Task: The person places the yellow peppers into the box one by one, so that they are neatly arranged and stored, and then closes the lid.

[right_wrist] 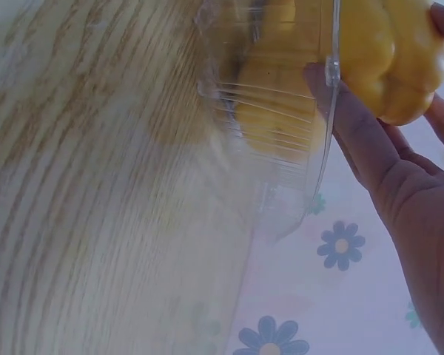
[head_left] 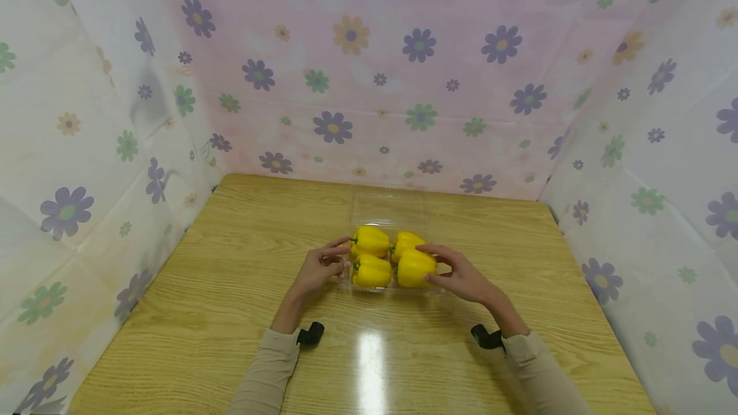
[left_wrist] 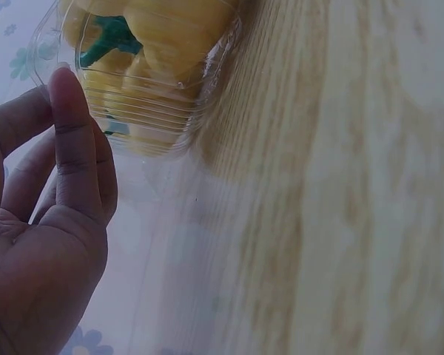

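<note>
A clear plastic clamshell container (head_left: 380,289) lies on the table with its lid (head_left: 387,207) folded back toward the wall. Several yellow bell peppers with green stems are in it, among them a front left one (head_left: 373,272) and a back left one (head_left: 371,241). At the container's left rim, my left hand (head_left: 316,271) pinches the edge between thumb and finger. My right hand (head_left: 461,276) grips the front right yellow bell pepper (head_left: 416,268), which sits higher than the others. In the right wrist view that pepper (right_wrist: 411,59) stands above the rim, where the thumb touches the plastic.
The wood-grain table (head_left: 242,312) reaches to flower-patterned cloth walls (head_left: 380,82) at the back and both sides. Black wrist devices (head_left: 312,334) are strapped near both sleeve cuffs. Light glares off the table's front middle.
</note>
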Motion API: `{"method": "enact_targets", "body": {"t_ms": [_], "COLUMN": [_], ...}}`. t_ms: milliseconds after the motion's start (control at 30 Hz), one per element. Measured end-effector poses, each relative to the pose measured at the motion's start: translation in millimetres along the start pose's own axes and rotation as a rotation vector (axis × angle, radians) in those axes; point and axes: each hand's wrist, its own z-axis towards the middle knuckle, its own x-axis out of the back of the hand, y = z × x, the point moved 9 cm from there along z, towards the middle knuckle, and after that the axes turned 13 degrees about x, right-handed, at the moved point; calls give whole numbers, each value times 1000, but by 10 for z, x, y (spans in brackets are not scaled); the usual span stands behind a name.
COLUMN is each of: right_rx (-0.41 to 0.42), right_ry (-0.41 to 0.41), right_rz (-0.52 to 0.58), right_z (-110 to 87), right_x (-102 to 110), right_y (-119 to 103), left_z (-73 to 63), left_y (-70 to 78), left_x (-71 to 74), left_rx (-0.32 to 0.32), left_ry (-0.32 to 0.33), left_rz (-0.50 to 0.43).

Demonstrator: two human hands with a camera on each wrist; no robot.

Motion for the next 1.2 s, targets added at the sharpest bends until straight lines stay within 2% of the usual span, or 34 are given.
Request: {"method": "enact_targets", "body": {"t_ms": [233,600,900,1200], "right_rx": [-35,-32,-94,-162], "right_ry": [-60,-133,-232,-193], "right_rz": [-41,-104,-84,-80], "right_z": [35,112,131,156], "right_x": [-25,-56,-163,-147], "right_y": [18,-53,19,53], "left_z": [4,-8,-6,-8], "left_y": [31,57,42,16], "left_x": [7,23,13,-19], "left_rx": [1,-7,-8,-1], "left_ry": [8,10,2,-12], "left_rz": [11,19,14,3]}}
